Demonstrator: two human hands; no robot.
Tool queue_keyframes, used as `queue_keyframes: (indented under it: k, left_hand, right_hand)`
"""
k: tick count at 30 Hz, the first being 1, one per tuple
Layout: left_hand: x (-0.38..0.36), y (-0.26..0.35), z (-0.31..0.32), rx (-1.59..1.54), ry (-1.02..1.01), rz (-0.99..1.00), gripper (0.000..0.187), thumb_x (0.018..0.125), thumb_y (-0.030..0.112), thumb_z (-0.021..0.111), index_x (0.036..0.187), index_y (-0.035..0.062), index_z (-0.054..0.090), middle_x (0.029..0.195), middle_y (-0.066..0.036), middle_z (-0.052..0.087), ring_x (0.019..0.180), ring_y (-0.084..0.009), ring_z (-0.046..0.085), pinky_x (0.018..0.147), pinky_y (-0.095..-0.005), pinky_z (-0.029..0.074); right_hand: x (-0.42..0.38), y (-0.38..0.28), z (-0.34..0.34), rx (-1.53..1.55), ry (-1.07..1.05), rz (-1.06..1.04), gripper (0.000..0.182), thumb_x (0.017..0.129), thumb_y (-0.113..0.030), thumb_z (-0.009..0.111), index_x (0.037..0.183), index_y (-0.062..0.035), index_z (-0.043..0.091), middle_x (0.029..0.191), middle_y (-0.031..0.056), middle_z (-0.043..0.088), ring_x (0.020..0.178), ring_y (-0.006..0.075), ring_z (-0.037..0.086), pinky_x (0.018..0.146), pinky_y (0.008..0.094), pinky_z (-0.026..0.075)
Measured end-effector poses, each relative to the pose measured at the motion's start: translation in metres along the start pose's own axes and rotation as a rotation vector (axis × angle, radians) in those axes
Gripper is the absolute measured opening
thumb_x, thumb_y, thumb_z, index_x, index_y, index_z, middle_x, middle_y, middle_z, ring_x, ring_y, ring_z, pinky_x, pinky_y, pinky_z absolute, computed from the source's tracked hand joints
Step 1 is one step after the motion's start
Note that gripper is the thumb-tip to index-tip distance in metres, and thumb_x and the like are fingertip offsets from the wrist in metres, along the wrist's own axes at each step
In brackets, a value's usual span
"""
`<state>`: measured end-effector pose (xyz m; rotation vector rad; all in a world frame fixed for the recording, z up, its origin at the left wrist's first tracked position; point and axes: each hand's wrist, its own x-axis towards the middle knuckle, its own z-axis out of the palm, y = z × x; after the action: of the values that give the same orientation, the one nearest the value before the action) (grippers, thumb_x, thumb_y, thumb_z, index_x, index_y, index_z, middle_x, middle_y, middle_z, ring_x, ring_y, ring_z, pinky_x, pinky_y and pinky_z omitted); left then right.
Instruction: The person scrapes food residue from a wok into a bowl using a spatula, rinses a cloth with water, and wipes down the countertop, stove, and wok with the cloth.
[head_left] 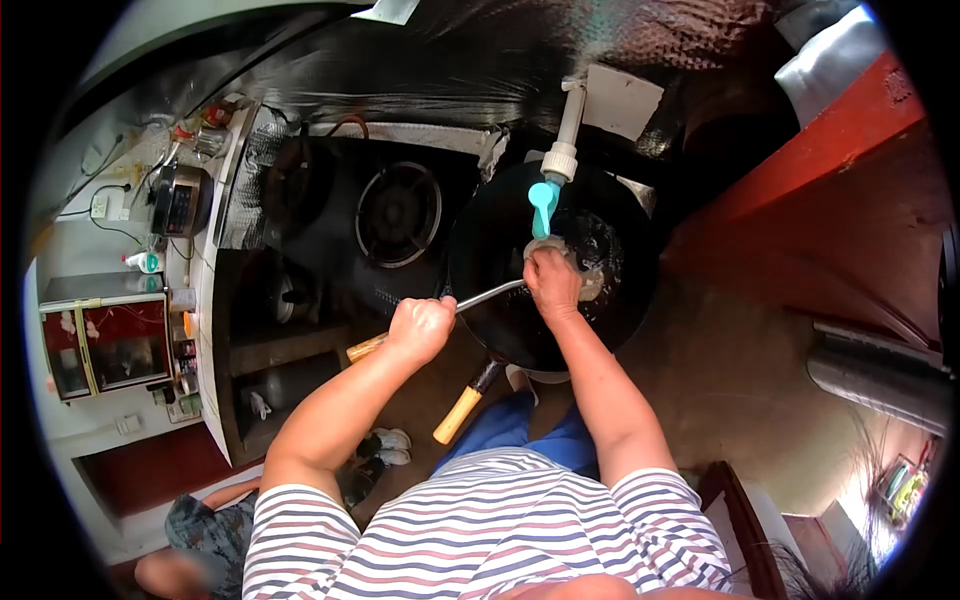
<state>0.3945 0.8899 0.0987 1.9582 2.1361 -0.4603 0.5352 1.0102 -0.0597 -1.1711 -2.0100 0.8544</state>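
Note:
My left hand (421, 328) is closed round a metal-shafted utensil (490, 295), whose wooden handle end sticks out below the fist. The shaft runs right, into the black wok (490, 325). My right hand (552, 282) is over the wok at the utensil's far end, fingers bent together; what they hold is partly hidden, a pale object showing beside them. Just above that hand is a turquoise tap (543, 205) on a white pipe (569, 125). Water and something pale lie in the wok's bottom. The wok's wooden handle (458, 415) points toward my body.
Left of the wok is a gas burner (398, 215) on a black stove. A counter with a rice cooker (181, 200) stands further left. At the lower left is another person (215, 540). A red panel (810, 190) rises at the right.

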Motion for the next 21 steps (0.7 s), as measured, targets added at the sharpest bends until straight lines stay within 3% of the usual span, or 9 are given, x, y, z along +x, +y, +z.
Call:
queue_keyframes:
  k: [3, 5, 6, 7, 10, 13, 16, 19, 21]
  left_hand:
    - [-0.001, -0.001, -0.001, 0.009, 0.010, 0.011, 0.011, 0.075, 0.014, 0.056, 0.073, 0.0042, 0.053, 0.061, -0.014, 0.060, 0.059, -0.0301, 0.061, 0.053, -0.0417, 0.048]
    - [-0.004, -0.002, -0.001, -0.007, 0.012, 0.001, 0.013, 0.074, 0.016, 0.059, 0.074, 0.0047, 0.052, 0.061, -0.014, 0.059, 0.059, -0.0316, 0.060, 0.053, -0.0432, 0.047]
    - [-0.012, -0.002, -0.003, -0.034, 0.023, 0.008, 0.014, 0.074, 0.017, 0.060, 0.074, 0.0054, 0.051, 0.061, -0.014, 0.059, 0.059, -0.0316, 0.060, 0.053, -0.0432, 0.047]
    - [-0.020, -0.003, -0.005, -0.058, 0.038, 0.015, 0.015, 0.075, 0.018, 0.060, 0.074, 0.0060, 0.050, 0.061, -0.014, 0.059, 0.059, -0.0315, 0.060, 0.052, -0.0432, 0.047]
    - [-0.041, -0.003, -0.001, -0.081, 0.070, -0.116, 0.019, 0.077, 0.022, 0.061, 0.075, 0.0073, 0.049, 0.061, -0.013, 0.059, 0.057, -0.0319, 0.059, 0.052, -0.0431, 0.046]
    - [-0.041, -0.003, 0.006, -0.122, 0.022, -0.205, 0.021, 0.076, 0.024, 0.062, 0.078, 0.0067, 0.051, 0.063, -0.014, 0.060, 0.059, -0.0320, 0.060, 0.053, -0.0427, 0.047]
    - [-0.044, -0.003, 0.024, -0.187, -0.041, -0.276, 0.023, 0.076, 0.026, 0.063, 0.080, 0.0060, 0.052, 0.064, -0.014, 0.061, 0.061, -0.0329, 0.061, 0.055, -0.0430, 0.047]
    - [-0.040, 0.003, 0.035, -0.263, -0.076, -0.315, 0.024, 0.077, 0.026, 0.063, 0.081, 0.0049, 0.053, 0.065, -0.016, 0.061, 0.065, -0.0346, 0.060, 0.058, -0.0439, 0.047]
    - [-0.035, 0.012, 0.038, -0.315, -0.079, -0.328, 0.024, 0.077, 0.026, 0.063, 0.081, 0.0044, 0.053, 0.066, -0.017, 0.060, 0.067, -0.0356, 0.060, 0.061, -0.0447, 0.047]
  right_hand:
    - [0.010, 0.001, 0.010, -0.059, 0.178, -0.060, 0.010, 0.075, -0.019, 0.059, 0.082, -0.0125, 0.060, 0.083, 0.0100, 0.059, 0.073, 0.0307, 0.058, 0.066, 0.0415, 0.047]
    - [0.021, 0.004, 0.010, 0.010, 0.221, 0.149, 0.009, 0.076, -0.018, 0.057, 0.081, -0.0110, 0.060, 0.085, 0.0128, 0.060, 0.076, 0.0336, 0.058, 0.067, 0.0439, 0.046]
    - [0.030, 0.016, 0.011, 0.136, 0.089, 0.489, 0.013, 0.079, -0.019, 0.053, 0.083, -0.0084, 0.059, 0.084, 0.0159, 0.061, 0.078, 0.0371, 0.058, 0.069, 0.0459, 0.045]
    - [0.034, 0.040, 0.013, 0.196, 0.120, 0.588, 0.018, 0.082, -0.022, 0.050, 0.082, -0.0058, 0.058, 0.080, 0.0182, 0.061, 0.080, 0.0392, 0.057, 0.070, 0.0465, 0.045]
    - [0.033, 0.076, 0.006, 0.098, 0.101, 0.509, 0.022, 0.083, -0.024, 0.048, 0.086, -0.0060, 0.060, 0.081, 0.0200, 0.061, 0.079, 0.0407, 0.057, 0.070, 0.0457, 0.045]
    - [0.019, 0.097, 0.012, 0.226, 0.140, 0.499, 0.021, 0.084, -0.022, 0.052, 0.092, -0.0053, 0.062, 0.082, 0.0163, 0.064, 0.075, 0.0329, 0.060, 0.069, 0.0391, 0.046]
    - [0.009, 0.093, 0.001, 0.968, 0.144, 0.905, 0.021, 0.082, -0.017, 0.060, 0.095, -0.0001, 0.062, 0.084, 0.0025, 0.061, 0.076, 0.0109, 0.054, 0.068, 0.0262, 0.044]
    - [0.002, 0.063, -0.009, 1.101, 0.022, 0.812, 0.021, 0.081, -0.017, 0.061, 0.097, -0.0019, 0.061, 0.086, 0.0062, 0.063, 0.077, 0.0127, 0.056, 0.069, 0.0268, 0.044]
    - [-0.007, 0.042, -0.002, 0.708, -0.080, 0.430, 0.022, 0.079, -0.016, 0.061, 0.098, -0.0046, 0.061, 0.090, 0.0101, 0.061, 0.078, 0.0200, 0.058, 0.071, 0.0308, 0.046]
